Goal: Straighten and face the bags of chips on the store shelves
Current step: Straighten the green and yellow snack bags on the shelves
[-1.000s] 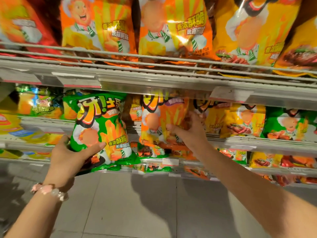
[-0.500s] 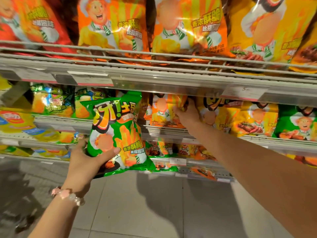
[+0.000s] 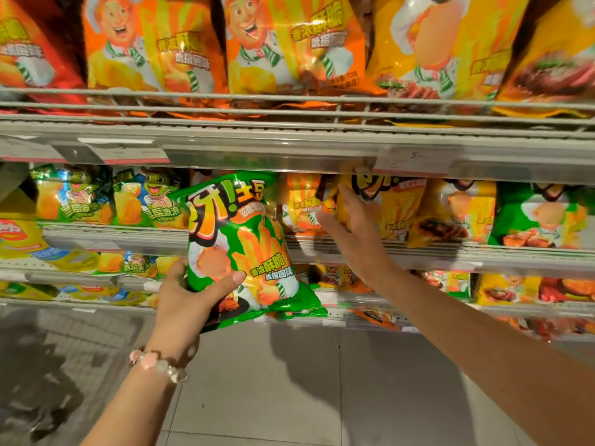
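A left hand (image 3: pixel 190 297) grips a green chip bag (image 3: pixel 241 249) upright by its lower left corner, near the shelf (image 3: pixel 322 249), while the right hand (image 3: pixel 351 226), nearer the far row, presses relaxed fingers against a yellow bag (image 3: pixel 392 204) there.

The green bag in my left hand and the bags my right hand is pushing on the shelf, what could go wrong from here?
1. The left hand grips the green bag only by its lower corner, off the shelf; it may sag or slip to the floor.
2. The right hand presses between the orange bag and the yellow bag; pushing harder may crush chips or turn their fronts away.
3. The yellow bag's top sits behind the shelf rail above and may snag.
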### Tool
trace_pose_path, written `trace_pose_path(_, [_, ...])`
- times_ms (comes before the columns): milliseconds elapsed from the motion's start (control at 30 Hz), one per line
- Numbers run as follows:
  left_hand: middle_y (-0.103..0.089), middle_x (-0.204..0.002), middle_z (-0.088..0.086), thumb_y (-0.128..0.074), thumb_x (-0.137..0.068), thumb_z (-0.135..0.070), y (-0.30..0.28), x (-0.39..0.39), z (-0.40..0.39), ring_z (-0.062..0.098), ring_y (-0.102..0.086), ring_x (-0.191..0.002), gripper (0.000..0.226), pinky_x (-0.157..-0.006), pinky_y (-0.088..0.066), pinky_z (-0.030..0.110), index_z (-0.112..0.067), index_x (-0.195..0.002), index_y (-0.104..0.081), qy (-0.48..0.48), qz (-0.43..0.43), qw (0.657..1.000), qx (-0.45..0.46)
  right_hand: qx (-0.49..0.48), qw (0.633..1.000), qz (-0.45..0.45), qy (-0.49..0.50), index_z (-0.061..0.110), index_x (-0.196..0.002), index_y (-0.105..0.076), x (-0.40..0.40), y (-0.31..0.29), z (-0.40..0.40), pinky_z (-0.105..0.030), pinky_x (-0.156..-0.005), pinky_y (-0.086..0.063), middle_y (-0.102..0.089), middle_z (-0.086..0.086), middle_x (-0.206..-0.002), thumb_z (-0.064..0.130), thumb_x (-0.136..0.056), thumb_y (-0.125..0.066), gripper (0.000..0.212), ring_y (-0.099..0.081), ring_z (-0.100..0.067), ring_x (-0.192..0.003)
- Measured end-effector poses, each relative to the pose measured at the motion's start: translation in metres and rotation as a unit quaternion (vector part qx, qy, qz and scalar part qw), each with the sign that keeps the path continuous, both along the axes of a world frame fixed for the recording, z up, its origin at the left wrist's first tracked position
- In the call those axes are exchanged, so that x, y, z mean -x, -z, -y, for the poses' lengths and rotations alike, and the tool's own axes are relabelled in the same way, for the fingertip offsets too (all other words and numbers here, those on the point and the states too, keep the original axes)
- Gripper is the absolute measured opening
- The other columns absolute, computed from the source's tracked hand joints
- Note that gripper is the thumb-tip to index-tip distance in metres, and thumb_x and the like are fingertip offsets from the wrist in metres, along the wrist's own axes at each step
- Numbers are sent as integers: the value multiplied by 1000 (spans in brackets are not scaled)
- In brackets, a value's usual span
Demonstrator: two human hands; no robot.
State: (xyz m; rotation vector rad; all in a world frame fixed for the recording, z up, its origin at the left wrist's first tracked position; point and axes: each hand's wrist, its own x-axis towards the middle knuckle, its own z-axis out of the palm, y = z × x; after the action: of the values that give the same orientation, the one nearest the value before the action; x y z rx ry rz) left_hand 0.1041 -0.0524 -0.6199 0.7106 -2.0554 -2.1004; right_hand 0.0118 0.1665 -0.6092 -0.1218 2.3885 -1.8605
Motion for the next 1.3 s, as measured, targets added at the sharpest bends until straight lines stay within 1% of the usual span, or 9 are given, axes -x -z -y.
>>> trace_pose_path(167, [-73, -82, -5, -86, -35, -38, 1, 5, -52, 18, -69, -83, 68, -78, -53, 36, -21, -96, -62, 48, 2, 998, 30, 59, 985, 111, -116, 55, -133, -20, -51, -16, -45, -34, -105, -38, -31, 16, -144, 55, -62, -81, 94, -36, -9, -133])
trace_pose_path(333, [-74, -82, -11, -89, -39, -39, -3, 8, -125, 5, -69, -80, 69, -71, -53, 20, -22, -99, -61, 125, 3, 991, 51, 35, 990, 121, -67, 42, -146, -19, -63, -14, -102, -36, -108, -39, -37, 18, -142, 46, -61, -85, 108, -39, -7, -132])
trace_pose_path(500, [-72, -96, -7, -94, -50, -36, -5, 22, -195, 2, -68, -86, 67, -75, -52, 17, -26, -106, -60, 203, -13, 977, 71, 25, 996, 88, -8, 38, -121, -41, -63, -12, -171, -11, -84, -46, -56, 21, -111, 23, -72, -81, 65, -57, -2, -105])
trace_pose_path(633, [-72, -86, -19, -87, -59, -26, -11, 37, -237, -7, -65, -80, 50, -70, -45, 7, -27, -100, -59, 310, -51, 943, 106, 40, 996, 76, 32, 33, -116, -54, -60, -7, -229, -18, -85, -51, -65, 11, -111, 17, -73, -79, 52, -62, -5, -99])
trace_pose_path(733, [-66, -96, -9, -88, -43, -54, -4, 52, -245, 0, -61, -91, 71, -84, -44, 14, -21, -97, -57, 324, -159, 914, 184, 38, 998, 47, 33, 44, -105, -53, -61, -5, -268, -13, -76, -50, -66, 19, -104, 31, -61, -77, 52, -60, 5, -97])
trace_pose_path(867, [-55, -119, -7, -62, -43, -89, 12, 72, -257, 6, -50, -110, 92, -97, -37, 27, -31, -113, -50, 288, -302, 816, 399, 44, 998, 7, 44, 47, -105, -54, -59, 9, -315, -16, -83, -48, -67, 32, -96, 37, -53, -74, 57, -60, 9, -100])
trace_pose_path(1000, [-34, -147, 7, -56, -47, -90, 48, 115, -274, 29, -32, -132, 118, -95, -32, 74, -23, -141, -34, 272, -336, 624, 651, 41, 997, -58, 32, 47, -111, -53, -46, 28, -351, -7, -69, -46, -58, 47, -96, 41, -53, -89, 69, -51, 27, -92])
trace_pose_path(1133, [-29, -153, 12, -60, -39, -85, 76, 136, -295, 35, -20, -137, 126, -86, -23, 82, -30, -147, -26, 238, -296, 582, 719, 86, 990, -88, 68, 37, -110, -53, -34, 56, -369, -3, -63, -46, -50, 30, -111, 22, -64, -86, 59, -46, 17, -105])
trace_pose_path(1300, [-41, -146, 16, -42, -41, -95, 90, 151, -311, 45, -41, -129, 116, -84, -21, 84, -33, -139, -34, 160, -296, 568, 752, 105, 973, -180, 99, 20, -118, -59, -24, 88, -387, -14, -65, -52, -74, 9, -94, 56, -38, -87, 93, -70, -4, -84])
